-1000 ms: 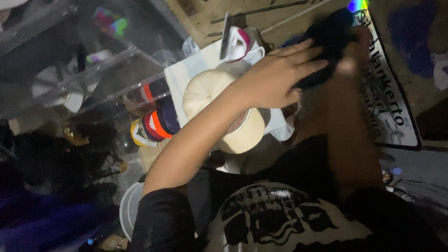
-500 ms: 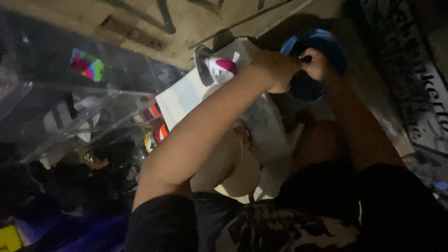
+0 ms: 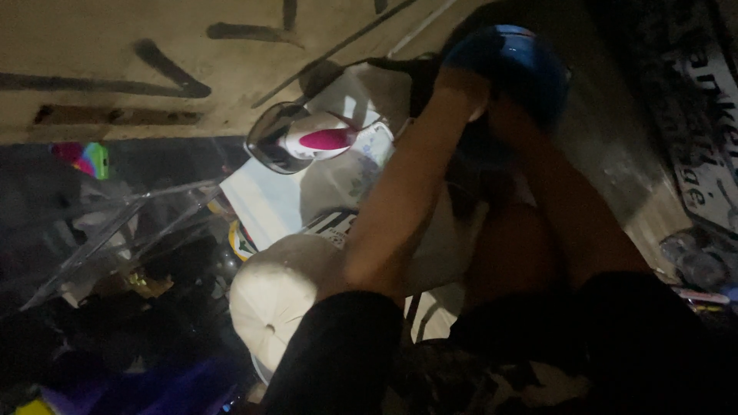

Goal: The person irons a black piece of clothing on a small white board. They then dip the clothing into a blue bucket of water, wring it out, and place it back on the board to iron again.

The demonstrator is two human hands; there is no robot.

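Note:
Both my arms reach toward the top of the view. My left hand [image 3: 460, 86] and my right hand [image 3: 513, 115] grip a rounded blue cap [image 3: 516, 55] between them, held over a dim surface. The fingers are mostly hidden behind the cap, and its lower part is in shadow. Just left of my left forearm lies a white and pink cap with a dark visor [image 3: 311, 140]. A cream cap [image 3: 270, 301] rests beside my left elbow.
The caps lie on white packaging [image 3: 269, 201]. Clear plastic covers [image 3: 115, 223] stand over dark clutter at the left. A pale wooden board [image 3: 115, 61] with dark marks spans the top. A lettered sign [image 3: 711, 146] lies at the right edge.
My hands have closed together on the blue cap and carried it further from me. The view has swung, so the cream cap now sits lower left.

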